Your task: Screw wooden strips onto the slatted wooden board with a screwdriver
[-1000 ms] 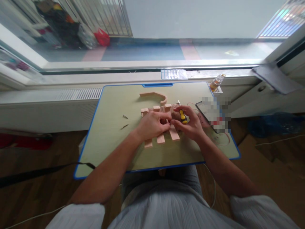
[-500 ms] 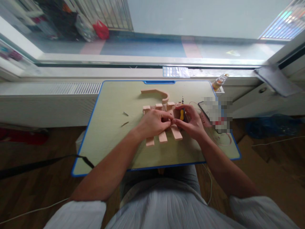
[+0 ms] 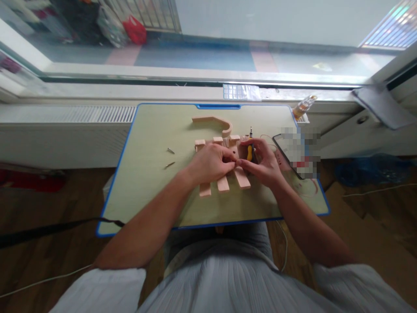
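Observation:
A pale wooden slatted frame lies on the green lap table with a blue rim. My left hand rests on the slats with its fingers curled in a pinch at the frame's middle. My right hand is closed around a small screwdriver with a yellow and black handle, its tip pointing away from me. The fingertips of both hands meet over the frame; what they pinch is too small to make out.
A curved wooden piece lies behind the frame. Two loose screws sit to the left. A phone and thin red wires are at the right. A small bottle stands at the far right corner by the windowsill.
The right hand has turned the screwdriver more upright, tip away from me. Both hands stay over the frame; the view has shifted slightly.

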Tool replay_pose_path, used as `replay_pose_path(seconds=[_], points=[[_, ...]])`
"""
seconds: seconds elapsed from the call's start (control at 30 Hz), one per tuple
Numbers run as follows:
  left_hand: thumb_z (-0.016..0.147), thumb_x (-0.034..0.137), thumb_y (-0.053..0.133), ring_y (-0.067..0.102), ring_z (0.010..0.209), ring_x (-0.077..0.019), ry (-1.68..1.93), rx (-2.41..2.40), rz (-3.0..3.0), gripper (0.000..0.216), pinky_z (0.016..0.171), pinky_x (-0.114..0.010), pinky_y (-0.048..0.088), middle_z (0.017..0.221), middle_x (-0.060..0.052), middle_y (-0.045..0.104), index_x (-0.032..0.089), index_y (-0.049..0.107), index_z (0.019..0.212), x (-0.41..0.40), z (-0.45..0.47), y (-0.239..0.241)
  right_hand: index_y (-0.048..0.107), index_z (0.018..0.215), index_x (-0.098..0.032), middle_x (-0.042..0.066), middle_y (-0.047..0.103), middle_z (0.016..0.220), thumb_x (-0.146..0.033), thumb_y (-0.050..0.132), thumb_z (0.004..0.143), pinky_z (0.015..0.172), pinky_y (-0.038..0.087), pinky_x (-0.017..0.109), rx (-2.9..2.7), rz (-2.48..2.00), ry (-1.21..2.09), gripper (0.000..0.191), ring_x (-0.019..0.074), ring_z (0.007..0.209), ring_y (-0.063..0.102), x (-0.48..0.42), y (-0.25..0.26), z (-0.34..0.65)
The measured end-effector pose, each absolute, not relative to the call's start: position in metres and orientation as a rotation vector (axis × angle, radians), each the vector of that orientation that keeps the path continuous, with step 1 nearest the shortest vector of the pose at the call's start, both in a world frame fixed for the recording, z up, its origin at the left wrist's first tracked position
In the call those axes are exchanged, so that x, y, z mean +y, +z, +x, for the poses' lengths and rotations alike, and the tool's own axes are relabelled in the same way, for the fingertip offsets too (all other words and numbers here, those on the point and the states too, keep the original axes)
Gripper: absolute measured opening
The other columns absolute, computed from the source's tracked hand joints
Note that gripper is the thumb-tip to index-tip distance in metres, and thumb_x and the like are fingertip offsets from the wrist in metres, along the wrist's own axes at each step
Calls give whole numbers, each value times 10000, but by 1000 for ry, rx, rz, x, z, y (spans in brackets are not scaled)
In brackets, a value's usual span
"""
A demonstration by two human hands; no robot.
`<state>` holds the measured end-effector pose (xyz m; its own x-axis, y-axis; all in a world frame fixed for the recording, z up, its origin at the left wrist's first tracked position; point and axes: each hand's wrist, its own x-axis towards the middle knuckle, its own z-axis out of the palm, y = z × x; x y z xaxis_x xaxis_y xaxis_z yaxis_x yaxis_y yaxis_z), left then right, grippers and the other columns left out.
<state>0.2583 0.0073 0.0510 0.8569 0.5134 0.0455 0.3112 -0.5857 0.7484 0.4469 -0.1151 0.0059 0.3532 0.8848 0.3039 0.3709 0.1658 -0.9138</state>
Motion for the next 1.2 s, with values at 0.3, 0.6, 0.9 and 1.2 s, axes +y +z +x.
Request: replay_pose_path(seconds=[0.3, 0.6, 0.9, 1.2], points=[[894, 262, 730, 732, 724, -175, 298, 582, 2213, 209, 640, -282, 507, 863, -34, 860, 236, 926, 962, 11, 259, 52, 666, 1263, -293, 83, 739, 1321, -452, 946, 811, 1120, 563, 473, -1252, -1411, 571, 556, 280, 1233, 701, -115, 3, 451], [907, 293, 763, 745, 728, -176, 377, 580, 2239, 181, 664, -293, 514, 863, -23, 867, 248, 926, 974, 7, 256, 48, 568, 1440, -348, 85, 737, 1428, -420, 1009, 718, 1214, 513, 560, -1253, -1408, 603, 849, 326, 1377, 681, -124, 17, 468], [935, 286, 764, 776, 787, -197, 407, 577, 2278, 188, 725, -318, 546, 926, -27, 885, 259, 926, 1027, 7, 253, 46, 809, 1099, -275, -17, 739, 737, -452, 753, 1022, 630, 586, 344, -1327, -1429, 565, 201, 168, 637, 690, -130, 77, 455], [949, 330, 734, 784, 835, -198, 389, 593, 2275, 223, 741, -306, 559, 988, -34, 888, 251, 920, 1044, 4, 253, 45, 805, 977, -222, 2, 771, 815, -382, 804, 976, 702, 545, 317, -1460, -1411, 419, 160, 148, 687, 655, -114, 66, 453]])
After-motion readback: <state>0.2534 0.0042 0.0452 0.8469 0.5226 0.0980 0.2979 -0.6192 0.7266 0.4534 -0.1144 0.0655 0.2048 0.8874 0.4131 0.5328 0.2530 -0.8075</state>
